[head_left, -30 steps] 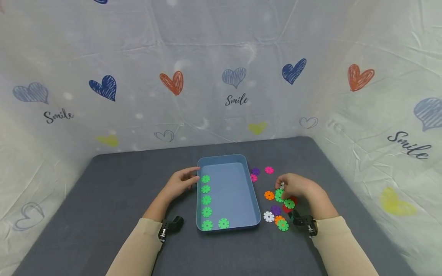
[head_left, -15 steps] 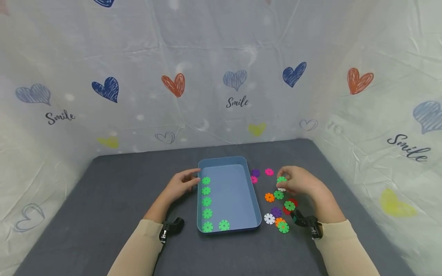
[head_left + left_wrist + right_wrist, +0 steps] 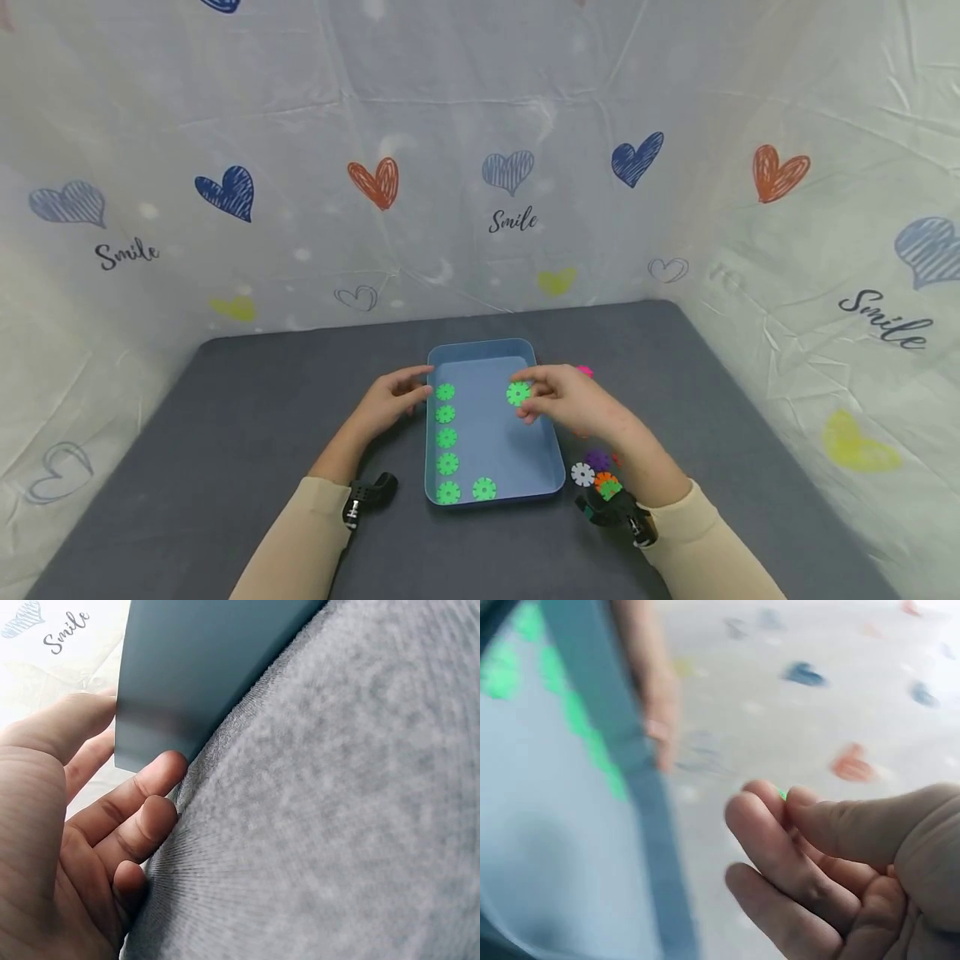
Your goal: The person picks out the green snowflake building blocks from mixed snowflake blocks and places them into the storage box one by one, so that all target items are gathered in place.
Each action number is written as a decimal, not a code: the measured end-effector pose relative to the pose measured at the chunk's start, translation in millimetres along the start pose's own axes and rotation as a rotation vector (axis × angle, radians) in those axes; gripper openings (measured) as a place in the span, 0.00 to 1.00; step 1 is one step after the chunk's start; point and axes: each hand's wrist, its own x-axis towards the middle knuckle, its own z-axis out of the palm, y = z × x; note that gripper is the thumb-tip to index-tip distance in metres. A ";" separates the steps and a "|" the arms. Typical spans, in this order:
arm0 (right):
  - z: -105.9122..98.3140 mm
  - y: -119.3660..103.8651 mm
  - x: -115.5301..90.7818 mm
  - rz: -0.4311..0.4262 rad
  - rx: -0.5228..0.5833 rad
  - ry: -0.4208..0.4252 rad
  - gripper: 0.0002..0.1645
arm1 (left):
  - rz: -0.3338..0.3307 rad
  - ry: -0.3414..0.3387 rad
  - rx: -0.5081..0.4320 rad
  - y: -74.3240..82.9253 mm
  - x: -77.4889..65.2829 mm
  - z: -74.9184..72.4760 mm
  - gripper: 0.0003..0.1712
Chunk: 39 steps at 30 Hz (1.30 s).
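Observation:
My right hand [image 3: 558, 398] is over the upper right of the blue tray [image 3: 495, 417], pinching a green slotted building disc [image 3: 517, 393] between thumb and fingers. In the right wrist view only a green sliver of that disc [image 3: 782, 793] shows at the fingertips. My left hand [image 3: 388, 402] holds the tray's left rim, its thumb at the edge and other fingers against the outer wall [image 3: 195, 675]. Inside the tray, several green discs [image 3: 447, 437] form a column along the left side. One more green disc [image 3: 484, 489] lies beside the column's near end.
Right of the tray lie loose discs, among them a white disc [image 3: 582, 475], a purple disc [image 3: 597, 459] and a pink disc [image 3: 585, 371]. My right arm hides part of this pile. A patterned curtain [image 3: 450, 250] hangs behind the grey table [image 3: 300, 375].
My right hand has lifted a green disc from the pile and carried it left over the tray. My left hand stays at the tray's left edge.

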 end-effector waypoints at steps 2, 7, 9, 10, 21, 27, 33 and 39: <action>16.9 4.4 8.5 -0.007 -0.052 0.000 0.23 | -0.007 0.004 0.000 -0.3 -0.3 0.0 0.28; 53.2 17.4 22.2 -0.044 -0.206 -0.030 0.18 | -0.013 0.004 0.005 -0.1 -0.8 -0.2 0.28; 62.4 21.0 24.9 -0.042 -0.251 -0.048 0.17 | -0.010 0.002 0.003 0.8 -1.0 -0.7 0.28; 65.9 22.8 25.4 -0.044 -0.275 -0.051 0.17 | -0.011 0.003 0.002 1.2 -0.9 -0.7 0.28; 84.1 24.7 24.4 -0.264 -0.539 -0.080 0.03 | -0.002 -0.002 0.005 4.0 -1.1 -1.0 0.29; 80.2 19.8 22.1 -0.172 -0.554 -0.130 0.21 | 0.006 0.001 -0.005 2.2 -1.8 -0.2 0.28; 47.6 11.8 17.6 -0.155 -0.519 -0.049 0.27 | 0.003 -0.003 -0.008 1.7 -1.0 0.2 0.29; -0.6 21.8 9.2 -0.027 -0.461 0.052 0.21 | -0.009 0.004 0.000 1.3 -0.2 -0.4 0.28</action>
